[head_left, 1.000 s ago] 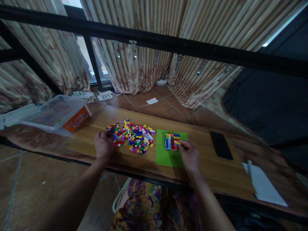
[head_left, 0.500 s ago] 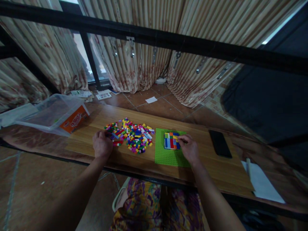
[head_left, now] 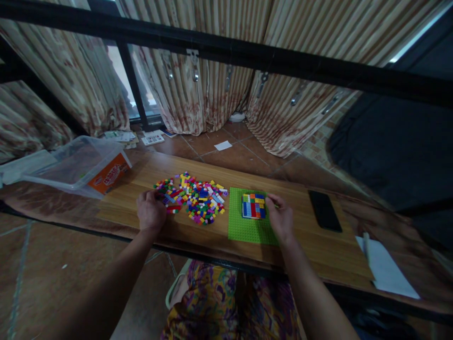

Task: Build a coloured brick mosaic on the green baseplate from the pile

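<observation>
The right hand has shifted off the multicoloured plastic brick block to beside its right edge, fingers narrowed, any brick held indeterminable. On the wooden table, the loose multicoloured brick pile adjoins the curled left hand, grip likewise unverifiable, apparently for ready reach. The green studded baseplate carries the block, presumably as steady footing.

Dim, soft, window-lit scene

A black phone lies near white paper.
</observation>
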Tool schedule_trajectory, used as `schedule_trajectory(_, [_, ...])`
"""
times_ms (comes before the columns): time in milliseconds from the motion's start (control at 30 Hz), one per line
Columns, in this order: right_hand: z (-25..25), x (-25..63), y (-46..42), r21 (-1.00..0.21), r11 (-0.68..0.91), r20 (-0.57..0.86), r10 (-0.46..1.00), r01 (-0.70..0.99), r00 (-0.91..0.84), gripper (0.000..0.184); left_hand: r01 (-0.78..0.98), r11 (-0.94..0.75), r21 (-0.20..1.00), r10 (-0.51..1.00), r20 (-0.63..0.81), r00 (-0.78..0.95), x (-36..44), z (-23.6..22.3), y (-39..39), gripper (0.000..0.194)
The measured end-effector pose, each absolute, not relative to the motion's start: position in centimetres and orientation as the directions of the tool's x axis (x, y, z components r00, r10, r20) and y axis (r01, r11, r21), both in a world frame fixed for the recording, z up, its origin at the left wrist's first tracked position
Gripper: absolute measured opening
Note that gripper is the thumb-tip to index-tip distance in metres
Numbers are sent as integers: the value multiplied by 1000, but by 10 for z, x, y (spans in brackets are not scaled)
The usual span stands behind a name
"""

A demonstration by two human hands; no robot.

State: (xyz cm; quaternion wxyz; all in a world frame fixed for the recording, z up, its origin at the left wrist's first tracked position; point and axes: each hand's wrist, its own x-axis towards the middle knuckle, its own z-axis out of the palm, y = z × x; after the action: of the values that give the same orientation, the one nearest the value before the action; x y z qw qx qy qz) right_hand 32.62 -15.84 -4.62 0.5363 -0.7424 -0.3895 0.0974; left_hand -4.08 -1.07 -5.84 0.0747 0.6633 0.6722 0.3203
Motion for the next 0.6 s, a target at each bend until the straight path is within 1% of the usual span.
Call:
schedule_trajectory(133, [-58,326,-142,-920,-206,118,663,332,739,54,845,-77,529,940,322,-116,-40,-57,-12,33])
schedule_trajectory(233, [-63,328,-134,-910,-244,84,681,334,727,58,847,-75,527,941,319,-115,-40,-57,-12,33])
schedule_trajectory(400, [-61,333,-134,-896,-278,44,719,345,694,57,848,-69,526,943,311,-117,-40,-59,-11,33])
schedule_trajectory(600, [-55,330,-134,-927,-233,30,734,293,678,50,842,-60,536,943,307,-129,-40,-57,-12,31])
